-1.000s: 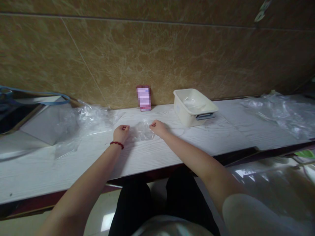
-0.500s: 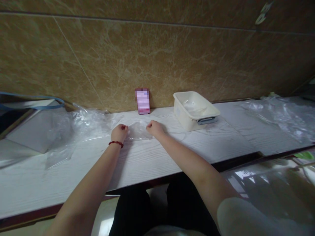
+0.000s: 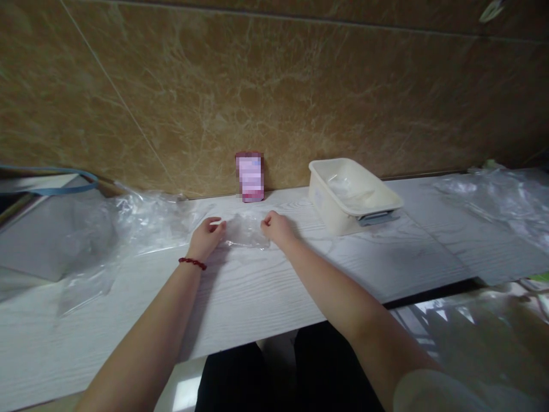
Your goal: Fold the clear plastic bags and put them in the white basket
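A small clear plastic bag (image 3: 245, 230) lies on the white wood-grain table between my hands. My left hand (image 3: 208, 236), with a red beaded bracelet at the wrist, is at the bag's left edge. Its thumb and fingers are parted, and the thumb tip seems to touch the plastic. At the bag's upper right corner, my right hand (image 3: 277, 226) is closed in a pinch on the edge. Its fingertips are partly hidden by the hand itself.
A cream plastic box (image 3: 326, 207) with clear plastic inside stands to the right. Behind the bag, a phone (image 3: 251, 177) leans on the marbled wall. Crumpled clear plastic (image 3: 146, 223) lies left beside a white box (image 3: 47, 240); more plastic sheeting (image 3: 501, 194) is far right.
My left hand has loosened from a pinch, its fingers now parted. My right hand keeps its pinch on the bag's edge. The view has shifted slightly.
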Tool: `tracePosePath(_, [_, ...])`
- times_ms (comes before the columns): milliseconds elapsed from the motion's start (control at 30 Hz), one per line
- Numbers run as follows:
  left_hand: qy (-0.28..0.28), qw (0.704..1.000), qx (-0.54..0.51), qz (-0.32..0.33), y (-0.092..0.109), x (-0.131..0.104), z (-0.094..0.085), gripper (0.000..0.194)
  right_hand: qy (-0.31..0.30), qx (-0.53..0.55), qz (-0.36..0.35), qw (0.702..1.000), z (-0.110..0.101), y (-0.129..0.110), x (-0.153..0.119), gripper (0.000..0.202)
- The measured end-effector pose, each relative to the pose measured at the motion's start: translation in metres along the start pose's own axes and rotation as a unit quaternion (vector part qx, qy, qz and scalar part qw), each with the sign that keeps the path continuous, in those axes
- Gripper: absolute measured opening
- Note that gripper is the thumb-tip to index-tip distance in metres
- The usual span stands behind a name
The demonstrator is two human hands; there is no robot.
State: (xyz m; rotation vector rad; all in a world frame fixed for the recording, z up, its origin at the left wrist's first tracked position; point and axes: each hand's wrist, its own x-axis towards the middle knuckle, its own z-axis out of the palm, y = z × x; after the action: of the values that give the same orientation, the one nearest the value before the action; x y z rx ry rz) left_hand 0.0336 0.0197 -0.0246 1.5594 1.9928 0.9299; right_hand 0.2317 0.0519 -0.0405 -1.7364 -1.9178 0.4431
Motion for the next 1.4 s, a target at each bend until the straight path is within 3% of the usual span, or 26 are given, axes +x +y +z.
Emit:
tracePosePath(100, [0.022,0.999,-0.032,0.025,0.001,-0.003,-0.002,0.046,-0.007,0.02,-0.006,1.0,0.002,0.002,0.002,0.009])
tracePosePath(267, [0.079,0.986,-0.028,0.142,0.003,-0.003,-0.003,0.038,-0.027,0.047,0.004,0.999,0.006,0.005,0.005,0.01])
tracePosePath(400, [0.012,0.965,-0.189,0.181,0.002,-0.004,0.005,0.037,-0.039,0.051,0.005,0.998,0.006,0.005,0.005,0.011])
tracePosePath(567, [-0.11,0.935,-0.307,0.137,0.007,-0.011,0.009,0.028,-0.054,0.046,0.008,0.997,0.001,0.001,0.003,0.012])
tracePosePath(767, [-0.136,0.917,-0.374,0.026,0.019,-0.018,0.007,0.03,-0.052,0.05,-0.003,0.997,-0.001,0.001,0.002,0.014])
tracePosePath(900, [-0.137,0.946,-0.289,-0.054,0.018,-0.017,0.008,0.029,-0.069,0.039,0.0,0.997,0.0,0.002,0.002,0.015])
tracePosePath(967, [-0.118,0.974,-0.189,-0.035,0.014,-0.015,0.008,0.026,-0.068,0.02,-0.002,0.997,0.0,0.001,0.002,0.015])
tracePosePath(1033, [-0.082,0.995,-0.055,0.029,0.011,-0.012,0.006,0.024,-0.06,-0.011,-0.004,0.998,-0.001,-0.001,0.0,0.015])
tracePosePath(1167, [0.012,0.98,0.147,0.135,0.005,-0.005,0.002,0.028,-0.05,-0.068,0.006,0.996,-0.005,-0.007,-0.004,0.015])
tracePosePath(1400, [-0.01,0.97,0.217,0.113,-0.002,0.001,0.004,0.037,-0.065,-0.109,0.042,0.991,-0.012,-0.013,-0.006,0.018])
